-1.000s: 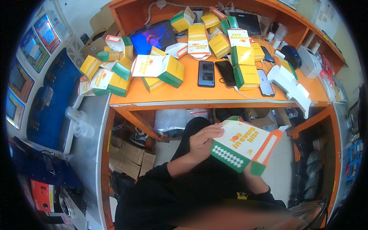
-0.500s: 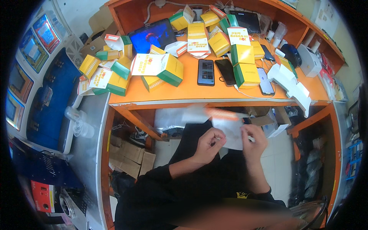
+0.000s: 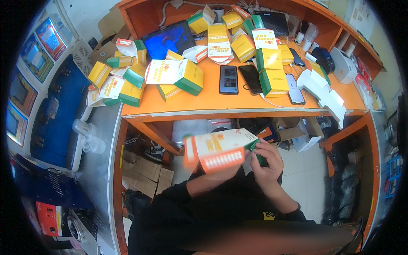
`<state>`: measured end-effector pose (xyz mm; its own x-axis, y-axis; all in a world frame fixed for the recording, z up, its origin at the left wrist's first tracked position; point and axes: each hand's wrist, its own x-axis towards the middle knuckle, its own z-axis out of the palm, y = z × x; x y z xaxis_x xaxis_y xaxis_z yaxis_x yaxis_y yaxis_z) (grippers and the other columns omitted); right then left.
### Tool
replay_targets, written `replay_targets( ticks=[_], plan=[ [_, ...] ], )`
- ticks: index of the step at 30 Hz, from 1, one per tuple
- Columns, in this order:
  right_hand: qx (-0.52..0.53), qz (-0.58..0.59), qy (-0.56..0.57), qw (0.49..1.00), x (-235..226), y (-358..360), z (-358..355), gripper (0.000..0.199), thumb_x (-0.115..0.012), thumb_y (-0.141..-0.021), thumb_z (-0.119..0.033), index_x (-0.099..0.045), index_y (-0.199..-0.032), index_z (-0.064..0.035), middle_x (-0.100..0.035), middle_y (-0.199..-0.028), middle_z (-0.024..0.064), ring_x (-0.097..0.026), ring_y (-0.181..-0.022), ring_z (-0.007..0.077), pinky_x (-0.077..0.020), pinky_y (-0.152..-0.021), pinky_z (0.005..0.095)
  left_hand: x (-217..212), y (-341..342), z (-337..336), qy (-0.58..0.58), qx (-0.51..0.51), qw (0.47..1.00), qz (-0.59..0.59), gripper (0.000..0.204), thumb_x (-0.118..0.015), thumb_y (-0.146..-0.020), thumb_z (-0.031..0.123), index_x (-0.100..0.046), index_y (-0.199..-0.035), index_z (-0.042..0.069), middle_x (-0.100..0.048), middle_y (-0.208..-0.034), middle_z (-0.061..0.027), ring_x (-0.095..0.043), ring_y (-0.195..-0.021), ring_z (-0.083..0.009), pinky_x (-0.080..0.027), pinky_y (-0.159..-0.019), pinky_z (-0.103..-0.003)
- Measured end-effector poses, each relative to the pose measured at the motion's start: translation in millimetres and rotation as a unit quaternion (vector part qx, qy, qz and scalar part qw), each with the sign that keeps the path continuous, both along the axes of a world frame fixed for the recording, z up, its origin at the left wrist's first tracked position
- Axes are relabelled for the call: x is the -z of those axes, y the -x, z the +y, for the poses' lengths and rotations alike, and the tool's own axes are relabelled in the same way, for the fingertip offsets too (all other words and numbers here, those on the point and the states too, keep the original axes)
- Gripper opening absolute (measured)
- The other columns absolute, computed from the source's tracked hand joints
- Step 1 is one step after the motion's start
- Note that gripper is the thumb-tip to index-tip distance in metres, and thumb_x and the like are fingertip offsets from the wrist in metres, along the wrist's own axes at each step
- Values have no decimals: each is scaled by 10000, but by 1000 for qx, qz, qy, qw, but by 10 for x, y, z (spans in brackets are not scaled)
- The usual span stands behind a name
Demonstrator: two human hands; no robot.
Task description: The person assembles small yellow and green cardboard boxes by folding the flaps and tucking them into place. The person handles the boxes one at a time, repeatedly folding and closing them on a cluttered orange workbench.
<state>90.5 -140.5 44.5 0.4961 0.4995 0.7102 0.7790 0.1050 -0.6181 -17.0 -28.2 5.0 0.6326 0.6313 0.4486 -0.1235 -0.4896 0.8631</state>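
Head view: the right hand pinches the green end of a folded carton between thumb and fingers. The left hand is mostly hidden behind the carton's near side, so I cannot tell how its fingers grip. The carton is held in front of the orange desk, nearer the person than its front edge; its white panel faces up, and its orange, white-patterned parts are blurred at the left.

At the middle of the desk, close to the front edge, lie a dark phone and a black phone. A stacked pair of yellow-and-green boxes stands just to their right, with a lit phone beside it. A white card piece overhangs the desk's front edge toward the right. On the desk's left half sits a white, yellow and green carton, and behind it a tablet leans back. Beneath the desk, flattened brown cardboard lies at the left and an open box stands at the right. Clear plastic cups lie on the metal counter left of the desk.
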Motion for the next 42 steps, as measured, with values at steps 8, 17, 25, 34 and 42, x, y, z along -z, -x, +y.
replay_targets(
  ticks=[8,17,25,34,42],
  plan=[
    [-33,29,-22,999,42,23,8,116,-713,-777,29,-675,-886,18,-657,-1026,164,-637,-1066,339,-497,-929,415,-288,152,14,65,71,994,49,278,-625,-936,156,-562,-1164,10,-599,-1112,-101,-581,-1021,-210,-467,-895,-338],
    [-31,-5,63,998,-29,48,-22,191,-723,-788,-76,-695,-976,-55,-670,-1034,137,-618,-1027,327,-431,-933,411,-148,14,0,188,141,969,76,272,-641,-915,147,-562,-1136,9,-592,-1087,-102,-566,-1001,-214,-462,-885,-344],
    [-84,-55,178,979,-235,110,84,427,-747,-702,-20,-673,-1119,-66,-672,-1078,122,-656,-981,274,-497,-884,349,-61,-103,-67,154,292,930,162,297,-625,-930,218,-583,-1147,18,-639,-1088,-149,-628,-1043,-302,-491,-895,-379],
    [-82,-28,73,994,-153,-63,6,243,-724,-734,66,-715,-959,-28,-702,-955,133,-703,-836,247,-558,-719,297,-146,-41,235,284,229,899,-240,217,-474,-1026,234,-516,-1021,21,-600,-998,-100,-616,-905,-167,-508,-817,-313],
    [-78,26,80,993,-112,-57,0,185,-780,-728,8,-696,-892,0,-700,-944,135,-699,-796,236,-547,-683,285,-137,-92,185,479,182,839,-183,163,-454,-1032,169,-504,-1072,19,-598,-1059,-85,-614,-951,-128,-532,-838,-303]
  ],
)
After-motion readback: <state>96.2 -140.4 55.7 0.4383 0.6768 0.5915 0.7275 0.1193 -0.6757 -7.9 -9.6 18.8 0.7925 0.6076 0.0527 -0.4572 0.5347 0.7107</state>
